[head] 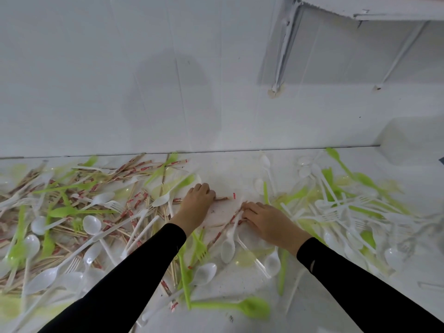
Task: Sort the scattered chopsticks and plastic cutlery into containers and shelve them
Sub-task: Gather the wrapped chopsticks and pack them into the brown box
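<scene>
Here, wrapped chopsticks (134,174) and white and green cutlery (64,211) litter the white surface (240,287) at left. The left hand (198,200) curls its fingers onto a single chopstick (223,199). Just beside it, the right hand (264,218) grips a small bundle (236,216). More plastic forks and spoons (336,207) lie at right.

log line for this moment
phase: sorting | left hand: pinches wrapped chopstick | right hand: grips wrapped chopsticks
</scene>
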A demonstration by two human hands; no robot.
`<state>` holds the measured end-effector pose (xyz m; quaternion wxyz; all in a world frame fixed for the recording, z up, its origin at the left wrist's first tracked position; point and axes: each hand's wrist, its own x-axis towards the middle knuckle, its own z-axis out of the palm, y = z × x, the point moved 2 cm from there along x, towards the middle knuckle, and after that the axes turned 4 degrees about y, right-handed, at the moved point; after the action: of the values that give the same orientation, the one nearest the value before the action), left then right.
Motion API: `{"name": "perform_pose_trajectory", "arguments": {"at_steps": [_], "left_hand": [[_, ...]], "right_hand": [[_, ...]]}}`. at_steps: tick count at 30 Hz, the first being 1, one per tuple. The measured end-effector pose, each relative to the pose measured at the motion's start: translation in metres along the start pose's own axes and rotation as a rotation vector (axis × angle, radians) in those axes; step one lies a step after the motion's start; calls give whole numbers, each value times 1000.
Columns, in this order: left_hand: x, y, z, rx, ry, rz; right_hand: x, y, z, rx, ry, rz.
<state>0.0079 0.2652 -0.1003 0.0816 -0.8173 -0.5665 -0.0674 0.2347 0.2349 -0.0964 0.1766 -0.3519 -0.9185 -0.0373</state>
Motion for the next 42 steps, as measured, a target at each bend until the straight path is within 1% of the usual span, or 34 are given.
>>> {"name": "perform_pose_trajectory", "arguments": {"at_steps": [2, 3, 6, 9, 11, 12, 14, 15, 17, 19, 23, 25, 26, 27, 29, 31, 32, 34, 36, 38, 40, 42], "left_hand": [[-3, -1, -1, 28, 28, 28], [-4, 0, -4, 47, 16, 40], [-2, 3, -6, 89, 42, 95], [-1, -1, 0, 78, 35, 105], [-4, -2, -5, -49, 49, 93], [-3, -2, -9, -130, 100, 92], [-1, -1, -24, -320, 221, 12], [1, 0, -34, -426, 229, -58], [0, -1, -56, -663, 232, -169], [-1, -1, -79, -859, 306, -226], [-10, 3, -111, -1108, 536, -309], [-16, 9, -117, -1161, 570, -352], [-19, 12, -116, -1121, 548, -381], [-21, 16, -110, -1049, 491, -400], [-28, 26, -92, -899, 277, -401], [-40, 37, -70, -806, 24, -345], [-47, 42, -58, -769, -76, -317], [-57, 51, -40, -694, -181, -276], [-59, 55, -34, -599, -182, -249], [-55, 54, -36, -582, -132, -281], [-49, 47, -50, -698, -15, -362], [-48, 37, -75, -902, 126, -471]], "right_hand": [[1, -2, -6, 31, 14, -1], [3, -3, -11, 32, 28, -7], [7, -5, -22, -16, 42, -36], [12, -4, -31, -2, 73, -1], [18, -4, -37, 33, 78, 48], [21, -5, -42, 82, 68, 89], [26, -5, -51, 229, 46, 214], [27, -5, -54, 312, 61, 279], [32, -4, -60, 464, 116, 390], [38, -2, -65, 567, 169, 478], [53, -6, -86, 652, 289, 581], [60, -10, -99, 750, 368, 619], [64, -12, -104, 822, 409, 641], [66, -14, -108, 901, 448, 665], [67, -16, -113, 1043, 498, 730], [65, -21, -115, 1192, 548, 802], [63, -24, -115, 1267, 579, 832], [57, -31, -115, 1366, 618, 862], [49, -43, -113, 1355, 622, 852], [39, -57, -107, 1330, 615, 819], [30, -69, -100, 1315, 584, 792], [20, -79, -92, 1308, 521, 759]]}}
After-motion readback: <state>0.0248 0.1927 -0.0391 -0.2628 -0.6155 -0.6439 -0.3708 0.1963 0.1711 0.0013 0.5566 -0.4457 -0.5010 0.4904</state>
